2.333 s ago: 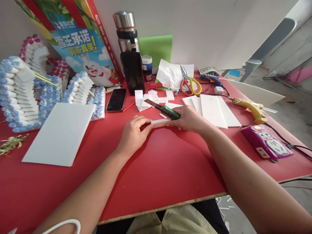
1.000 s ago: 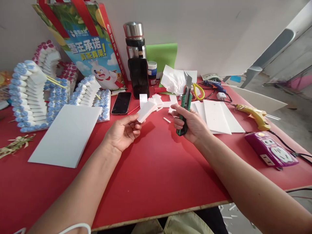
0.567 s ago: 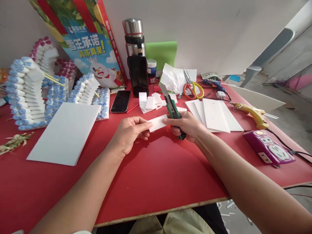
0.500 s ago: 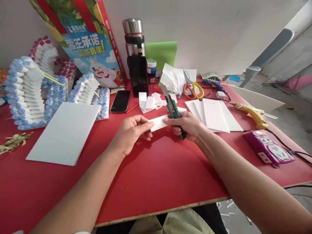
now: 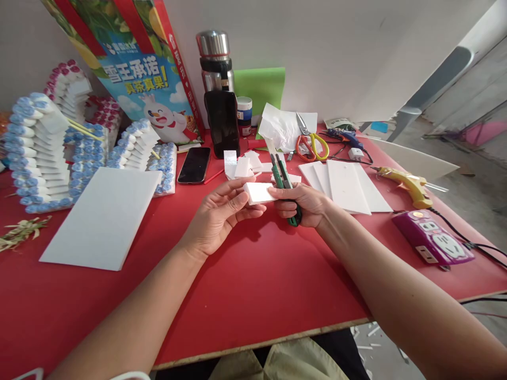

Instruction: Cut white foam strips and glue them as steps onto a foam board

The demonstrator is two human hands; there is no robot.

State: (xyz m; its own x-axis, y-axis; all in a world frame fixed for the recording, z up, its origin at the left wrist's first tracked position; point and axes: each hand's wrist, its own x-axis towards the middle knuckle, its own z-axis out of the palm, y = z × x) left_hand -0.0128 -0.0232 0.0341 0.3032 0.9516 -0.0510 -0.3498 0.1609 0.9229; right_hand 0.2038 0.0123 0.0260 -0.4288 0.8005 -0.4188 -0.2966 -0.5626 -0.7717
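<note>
Pale wall [image 5: 336,53] behind red table [image 5: 245,290]

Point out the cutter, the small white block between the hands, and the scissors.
Cutter [image 5: 282,178]: head view, on its green-and-black handle.
White block [image 5: 260,193]: head view, on its broad face.
Scissors [image 5: 309,133]: head view, where the blades meet the handles.

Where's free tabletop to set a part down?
Bare: red tabletop between left hand, right hand and near edge; also on the near side of the large white rectangular board. Crowded: beyond the hands, with small white rectangular scraps, yellow-and-orange-handled metal scissors, flat-lying black phone.
</note>
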